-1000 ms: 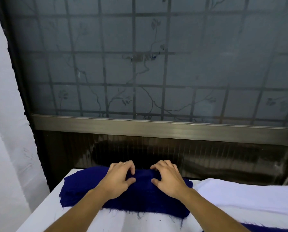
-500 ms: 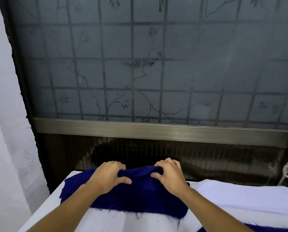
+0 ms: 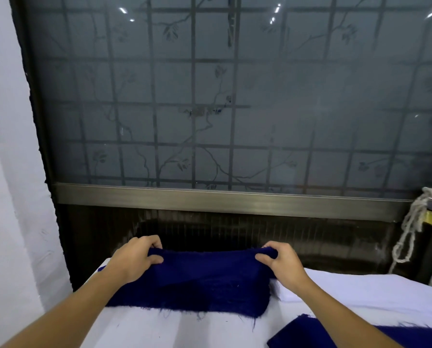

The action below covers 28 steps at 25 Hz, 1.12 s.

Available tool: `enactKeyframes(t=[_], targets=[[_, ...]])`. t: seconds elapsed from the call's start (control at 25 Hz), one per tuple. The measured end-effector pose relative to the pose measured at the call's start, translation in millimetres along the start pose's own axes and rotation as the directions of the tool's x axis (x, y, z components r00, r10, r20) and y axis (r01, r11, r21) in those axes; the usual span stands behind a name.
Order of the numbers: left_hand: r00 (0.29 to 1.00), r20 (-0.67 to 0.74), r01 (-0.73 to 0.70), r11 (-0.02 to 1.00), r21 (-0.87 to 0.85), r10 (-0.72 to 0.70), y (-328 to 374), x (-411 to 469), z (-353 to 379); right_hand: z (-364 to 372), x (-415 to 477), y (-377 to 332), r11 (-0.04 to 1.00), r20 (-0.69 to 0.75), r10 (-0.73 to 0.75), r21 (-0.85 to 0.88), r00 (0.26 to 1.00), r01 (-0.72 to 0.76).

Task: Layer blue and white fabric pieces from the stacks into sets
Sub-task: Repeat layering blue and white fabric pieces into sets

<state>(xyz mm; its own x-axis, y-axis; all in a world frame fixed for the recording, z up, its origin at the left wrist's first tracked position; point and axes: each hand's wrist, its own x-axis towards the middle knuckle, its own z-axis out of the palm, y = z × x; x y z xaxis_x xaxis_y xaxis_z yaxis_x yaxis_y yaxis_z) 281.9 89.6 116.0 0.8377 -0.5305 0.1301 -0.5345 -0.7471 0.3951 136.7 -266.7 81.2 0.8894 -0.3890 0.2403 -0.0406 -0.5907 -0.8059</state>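
Note:
A dark blue fabric piece [image 3: 204,267] is lifted by its far edge off the blue stack [image 3: 209,301] on the white table [image 3: 147,327]. My left hand [image 3: 134,259] pinches the piece's far left corner, thumb in front and fingers curled over the edge. My right hand [image 3: 282,263] pinches the far right corner the same way. The piece hangs stretched between both hands. A stack of white fabric [image 3: 360,287] lies to the right of the blue stack. Another blue piece [image 3: 307,335] lies at the lower right.
A frosted window with a grid and branch pattern [image 3: 235,109] stands right behind the table, above a metal rail [image 3: 235,200]. White rope and a brass padlock [image 3: 429,217] hang at the right. A white wall [image 3: 9,172] borders the left.
Both hands moved apart along the far edge of the top blue piece, gripped it and raised it off the stack. The view tilted slightly.

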Motion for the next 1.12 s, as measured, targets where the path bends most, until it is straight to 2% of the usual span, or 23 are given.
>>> enactKeyframes(t=[0.08, 0.2, 0.32, 0.48, 0.64, 0.8, 1.12], targets=[[0.996, -0.076, 0.037, 0.982, -0.187, -0.052, 3, -6, -4, -13, -15, 4, 0.997, -0.056, 0.038, 0.066, 0.998, -0.035], [0.952, -0.244, 0.061, 0.898, -0.437, -0.184, 14, -23, 6, -29, -49, 13, 0.983, -0.130, 0.081, 0.177, 0.988, -0.058], [0.927, -0.291, 0.065, 0.866, -0.495, -0.236, 29, -51, 36, -45, -89, 21, 0.968, -0.157, 0.128, 0.233, 0.979, -0.089], [0.907, -0.313, 0.045, 0.805, -0.592, -0.281, 50, -108, 91, -57, -145, 43, 0.973, -0.209, 0.171, 0.189, 0.963, -0.132], [0.927, -0.252, 0.096, 0.827, -0.554, -0.277, 56, -164, 134, -57, -205, 75, 0.978, -0.282, 0.208, 0.083, 0.937, -0.192], [0.938, -0.205, 0.148, 0.860, -0.488, -0.278, 54, -197, 151, -56, -255, 95, 0.971, -0.243, 0.235, 0.098, 0.941, -0.217], [0.925, -0.302, 0.166, 0.960, -0.225, -0.231, 57, -232, 167, -60, -298, 99, 0.958, -0.266, 0.204, -0.145, 0.942, -0.248]])
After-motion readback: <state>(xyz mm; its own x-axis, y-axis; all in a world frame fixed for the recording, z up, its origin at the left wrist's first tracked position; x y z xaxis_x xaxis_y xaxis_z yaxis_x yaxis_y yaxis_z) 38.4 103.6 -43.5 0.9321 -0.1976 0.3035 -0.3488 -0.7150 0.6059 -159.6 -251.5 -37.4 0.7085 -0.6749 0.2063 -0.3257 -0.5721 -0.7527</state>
